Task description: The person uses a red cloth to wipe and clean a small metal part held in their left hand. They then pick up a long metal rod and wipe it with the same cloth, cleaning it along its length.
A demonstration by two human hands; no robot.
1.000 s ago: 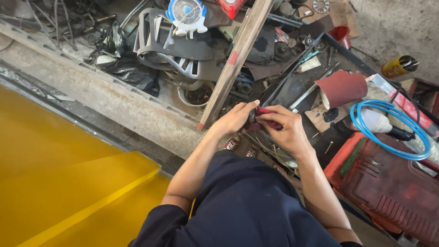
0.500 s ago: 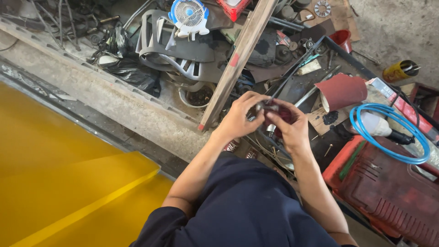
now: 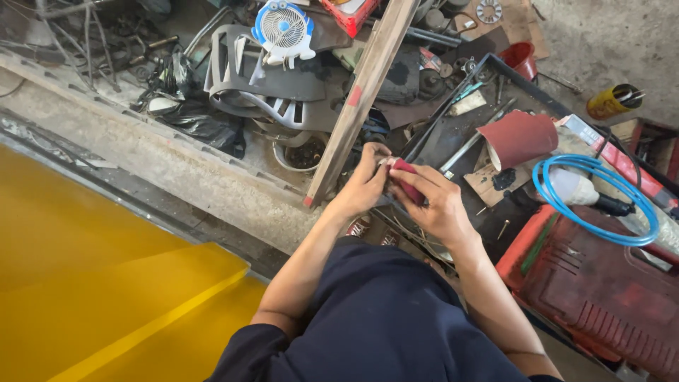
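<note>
My left hand (image 3: 362, 184) and my right hand (image 3: 437, 201) meet in front of me over a cluttered floor. Together they grip a small dark red piece (image 3: 406, 180) that looks like folded sandpaper, pinched between the fingers of both hands. What lies under the red piece is hidden by my fingers. My dark blue clothing fills the bottom middle of the view.
A wooden plank (image 3: 361, 92) leans just left of my hands. A roll of red sandpaper (image 3: 520, 136), a blue hose coil (image 3: 594, 201) and a red tool case (image 3: 601, 283) lie right. A small fan (image 3: 284, 28) sits at the top. A yellow panel (image 3: 99, 297) fills the lower left.
The hands rose and turned the red piece half a second ago, and have now closed together again slightly lower. The camera has shifted a little.
</note>
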